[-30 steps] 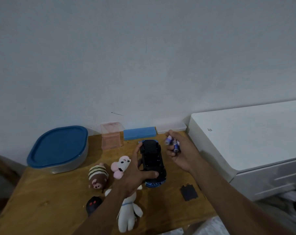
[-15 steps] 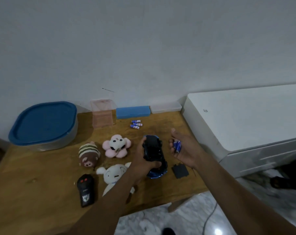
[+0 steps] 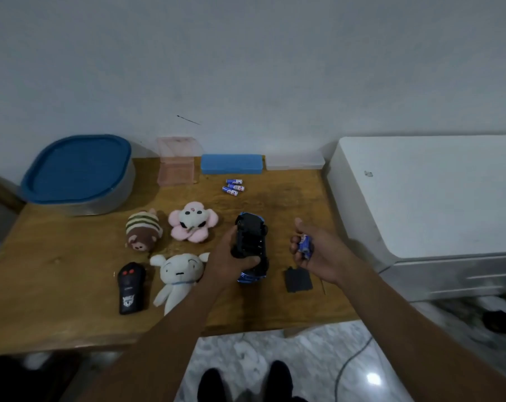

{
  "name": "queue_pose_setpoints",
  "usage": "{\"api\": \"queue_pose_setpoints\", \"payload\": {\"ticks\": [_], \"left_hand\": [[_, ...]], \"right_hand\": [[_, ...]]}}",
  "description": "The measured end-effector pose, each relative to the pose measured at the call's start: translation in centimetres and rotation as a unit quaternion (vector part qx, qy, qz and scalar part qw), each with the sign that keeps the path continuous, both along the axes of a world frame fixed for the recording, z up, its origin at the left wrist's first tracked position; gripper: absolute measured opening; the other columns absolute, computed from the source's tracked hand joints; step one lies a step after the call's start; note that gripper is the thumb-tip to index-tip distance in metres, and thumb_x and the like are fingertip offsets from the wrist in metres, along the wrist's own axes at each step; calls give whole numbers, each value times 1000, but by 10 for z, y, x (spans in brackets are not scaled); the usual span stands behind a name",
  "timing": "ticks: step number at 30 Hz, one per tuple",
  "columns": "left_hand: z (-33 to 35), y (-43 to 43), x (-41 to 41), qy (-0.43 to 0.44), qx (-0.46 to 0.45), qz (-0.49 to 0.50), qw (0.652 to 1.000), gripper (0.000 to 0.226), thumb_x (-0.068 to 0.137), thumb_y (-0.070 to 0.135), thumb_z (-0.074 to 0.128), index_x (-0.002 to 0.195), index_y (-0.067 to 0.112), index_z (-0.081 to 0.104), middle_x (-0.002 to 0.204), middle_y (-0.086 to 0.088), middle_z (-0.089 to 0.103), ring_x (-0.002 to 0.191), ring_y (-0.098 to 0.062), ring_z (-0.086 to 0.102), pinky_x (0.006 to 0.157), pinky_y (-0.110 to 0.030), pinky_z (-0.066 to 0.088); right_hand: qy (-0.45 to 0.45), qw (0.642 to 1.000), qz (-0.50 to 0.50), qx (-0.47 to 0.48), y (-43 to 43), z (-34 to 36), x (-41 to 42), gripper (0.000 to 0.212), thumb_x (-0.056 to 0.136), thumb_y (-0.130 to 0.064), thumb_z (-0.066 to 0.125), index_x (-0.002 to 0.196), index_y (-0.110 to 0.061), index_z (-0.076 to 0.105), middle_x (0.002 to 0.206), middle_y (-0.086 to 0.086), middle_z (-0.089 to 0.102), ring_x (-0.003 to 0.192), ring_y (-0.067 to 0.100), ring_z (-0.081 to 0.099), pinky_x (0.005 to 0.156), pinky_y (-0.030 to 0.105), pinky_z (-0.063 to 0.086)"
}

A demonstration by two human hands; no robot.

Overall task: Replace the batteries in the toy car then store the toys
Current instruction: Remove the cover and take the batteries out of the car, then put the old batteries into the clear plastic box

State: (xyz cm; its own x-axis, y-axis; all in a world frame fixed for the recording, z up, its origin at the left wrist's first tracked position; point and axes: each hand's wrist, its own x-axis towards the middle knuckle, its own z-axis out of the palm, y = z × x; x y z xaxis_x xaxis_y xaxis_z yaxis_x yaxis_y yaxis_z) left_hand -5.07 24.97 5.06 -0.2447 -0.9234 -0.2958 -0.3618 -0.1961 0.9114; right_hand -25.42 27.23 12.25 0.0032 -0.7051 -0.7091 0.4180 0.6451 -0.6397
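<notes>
A person's left hand (image 3: 226, 264) grips a blue-and-black plastic toy car (image 3: 250, 234) just right of centre frame, fingers and thumb curled around its body; the car is turned underside up and held over the wooden table (image 3: 57, 271). To its right, the right hand (image 3: 318, 252) lies palm up, fingers curled around a few small blue batteries (image 3: 305, 245). Below that hand a flat black plastic cover (image 3: 298, 279) lies on the tabletop. Three more blue-and-white batteries (image 3: 233, 187) lie side by side near the table's far edge, just in front of a blue rectangular plastic case (image 3: 231, 163). Left of the car are a pink flower-shaped plush toy (image 3: 193, 221), a brown striped plush toy (image 3: 143, 230), a white plush animal (image 3: 179, 271) and a black remote control (image 3: 130, 288). A grey tub with a blue lid (image 3: 77, 172) fills the table's upper-left corner, beside a clear pink box (image 3: 176, 166). A white cabinet (image 3: 420, 192) stands at the right of the frame.
</notes>
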Motion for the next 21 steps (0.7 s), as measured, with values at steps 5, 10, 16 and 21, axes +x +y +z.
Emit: {"api": "queue_pose_setpoints", "payload": {"ticks": [5,10,16,21], "left_hand": [[13,1,-7,-129,-16,14,991,59,80,6,75,132,12,51,124,-6,63,116,-23,58,81,-20,41],[19,-2,-14,-208,2,32,978,49,79,7,75,124,9,57,119,-10,66,108,-24,62,80,-27,43],[46,-10,-40,-280,-84,141,946,43,85,18,71,122,6,53,110,-10,65,104,-27,62,71,-25,38],[58,-35,-71,-201,-124,166,958,52,89,21,68,135,9,50,125,-9,62,111,-24,61,90,-33,50]], "right_hand": [[-1,1000,29,3,-7,-5,-10,20,91,-32,62,84,-15,55,65,1,54,59,11,54,47,21,44],[9,999,51,2,-11,-3,-21,16,92,-30,62,92,-15,58,65,0,53,59,11,53,48,20,42],[43,996,73,1,-17,3,-47,28,89,-28,66,109,-10,61,66,0,53,57,9,51,44,19,38],[130,986,96,-48,-28,11,-72,16,88,-24,67,83,-13,56,62,1,50,48,8,44,39,19,31]]}}
